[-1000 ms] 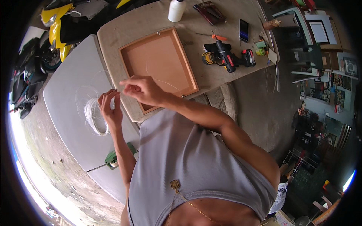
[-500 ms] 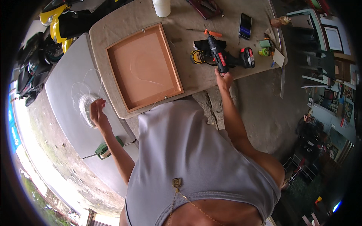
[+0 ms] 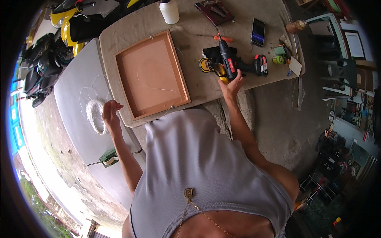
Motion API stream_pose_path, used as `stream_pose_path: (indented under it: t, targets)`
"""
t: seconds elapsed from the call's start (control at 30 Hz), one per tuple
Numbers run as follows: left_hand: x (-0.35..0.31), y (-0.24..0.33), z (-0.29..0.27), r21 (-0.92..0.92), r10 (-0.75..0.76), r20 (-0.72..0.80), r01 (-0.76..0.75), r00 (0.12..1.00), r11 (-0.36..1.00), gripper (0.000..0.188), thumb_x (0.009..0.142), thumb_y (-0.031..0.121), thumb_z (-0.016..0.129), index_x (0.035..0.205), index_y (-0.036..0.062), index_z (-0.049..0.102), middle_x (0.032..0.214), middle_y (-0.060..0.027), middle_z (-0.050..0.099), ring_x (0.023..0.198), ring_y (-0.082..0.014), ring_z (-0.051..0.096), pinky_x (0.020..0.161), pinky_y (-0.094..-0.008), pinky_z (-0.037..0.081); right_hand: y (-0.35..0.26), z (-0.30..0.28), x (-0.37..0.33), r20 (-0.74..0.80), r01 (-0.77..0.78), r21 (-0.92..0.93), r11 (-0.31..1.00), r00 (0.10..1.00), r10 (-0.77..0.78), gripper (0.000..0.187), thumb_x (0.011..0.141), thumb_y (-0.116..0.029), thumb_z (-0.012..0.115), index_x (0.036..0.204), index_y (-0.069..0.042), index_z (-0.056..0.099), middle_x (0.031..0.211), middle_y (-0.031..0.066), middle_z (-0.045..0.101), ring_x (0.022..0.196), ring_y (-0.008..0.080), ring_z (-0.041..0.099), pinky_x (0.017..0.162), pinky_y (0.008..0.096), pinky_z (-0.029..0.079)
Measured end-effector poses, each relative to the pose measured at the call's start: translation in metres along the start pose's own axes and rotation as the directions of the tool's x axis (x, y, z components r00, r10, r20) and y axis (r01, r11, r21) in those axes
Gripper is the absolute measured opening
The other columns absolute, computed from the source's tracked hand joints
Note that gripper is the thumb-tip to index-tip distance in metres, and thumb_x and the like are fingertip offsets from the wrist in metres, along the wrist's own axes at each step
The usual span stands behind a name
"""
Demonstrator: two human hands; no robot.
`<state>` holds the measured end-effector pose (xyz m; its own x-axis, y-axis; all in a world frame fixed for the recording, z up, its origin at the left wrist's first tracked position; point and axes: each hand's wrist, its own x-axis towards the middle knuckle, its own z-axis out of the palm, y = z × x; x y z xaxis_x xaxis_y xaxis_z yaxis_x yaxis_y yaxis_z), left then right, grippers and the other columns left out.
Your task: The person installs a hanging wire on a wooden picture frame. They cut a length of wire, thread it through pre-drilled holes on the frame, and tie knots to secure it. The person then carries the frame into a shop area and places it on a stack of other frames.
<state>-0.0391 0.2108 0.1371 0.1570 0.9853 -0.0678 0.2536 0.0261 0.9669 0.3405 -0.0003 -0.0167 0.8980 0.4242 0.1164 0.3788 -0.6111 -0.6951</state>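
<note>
My right hand (image 3: 232,86) is at the table's near edge, its fingers closed around a yellow-and-black hand tool (image 3: 223,78) whose kind I cannot make out. Just beyond it lies a black-and-red cordless drill (image 3: 229,59), beside a yellow-and-black tape measure (image 3: 206,64). On the left, my left hand (image 3: 112,113) hangs with curled fingers; what they hold, if anything, is hidden. Beside it a coil of white cord (image 3: 94,115) rests on a grey surface. A wooden picture frame (image 3: 183,79) lies back side up between my hands, a thin clear line looping across its backing.
The cloth-covered table (image 3: 190,49) also carries a white bottle (image 3: 169,12), a dark red tool (image 3: 214,12), an orange-handled screwdriver (image 3: 224,39), a phone (image 3: 258,31) and a green tape roll (image 3: 278,59). Motorbikes (image 3: 43,69) stand at the far left.
My right hand has closed on the yellow-and-black tool beside the drill. My left hand has shifted slightly right, away from the cord coil, its fingers more curled.
</note>
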Motion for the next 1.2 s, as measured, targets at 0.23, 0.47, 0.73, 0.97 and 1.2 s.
stream_pose_path:
  t: [0.23,0.47,0.73,0.97,1.2]
  targets:
    - [0.005,-0.001,-0.013,-0.004,-0.090,0.032,0.090,0.995,0.996,0.017,0.091,0.015,0.053,0.092,-0.0007,0.059,0.071,-0.0041,0.057,0.061,-0.0097,0.056,0.054,-0.0233,0.046,-0.016,-0.016,-0.061,0.160,0.071,0.002,0.997,0.985,-0.071,0.071,0.069,-0.015,0.068,0.129,-0.001,0.033,0.097,0.0224,0.052,0.096,0.0409,0.052,0.086,0.0459,0.042]
    - [0.013,0.006,-0.029,0.116,-0.082,0.100,0.070,0.992,0.991,0.014,0.088,0.014,0.056,0.089,0.0010,0.061,0.070,-0.0008,0.058,0.062,-0.0054,0.051,0.054,-0.0197,0.038,-0.074,-0.058,-0.086,0.749,-0.804,0.547,0.233,0.594,0.292,0.028,0.073,-0.008,0.042,0.100,-0.001,0.048,0.074,0.0103,0.054,0.057,0.0205,0.055,0.050,0.0307,0.044]
    - [0.024,0.046,-0.044,0.223,-0.020,0.146,-0.013,0.989,0.975,0.012,0.083,0.010,0.061,0.083,-0.0022,0.062,0.060,-0.0024,0.054,0.054,-0.0047,0.044,0.050,-0.0212,0.038,-0.249,-0.033,-0.106,0.714,-0.534,0.631,0.562,0.684,-0.152,0.022,0.092,-0.024,0.053,0.096,-0.003,0.050,0.078,0.0068,0.059,0.059,0.0113,0.053,0.055,0.0242,0.042]
    - [0.039,0.066,-0.069,0.224,0.067,0.195,-0.111,0.978,0.968,0.015,0.083,0.013,0.062,0.084,-0.0014,0.062,0.060,-0.0010,0.052,0.053,-0.0047,0.042,0.049,-0.0220,0.036,-0.330,-0.012,-0.109,0.660,-0.160,0.605,0.780,0.648,-0.380,0.030,0.090,-0.020,0.057,0.114,-0.004,0.049,0.084,0.0082,0.062,0.068,0.0119,0.058,0.063,0.0255,0.047]
    - [0.058,0.069,-0.090,0.204,0.128,0.215,-0.173,0.968,0.964,0.015,0.082,0.013,0.062,0.083,-0.0020,0.062,0.058,-0.0024,0.052,0.053,-0.0052,0.040,0.049,-0.0226,0.036,-0.355,-0.010,-0.115,0.355,0.756,0.322,0.569,0.461,-0.813,0.040,0.080,-0.014,0.065,0.118,-0.013,0.051,0.089,0.0085,0.052,0.073,0.0238,0.058,0.062,0.0343,0.050]
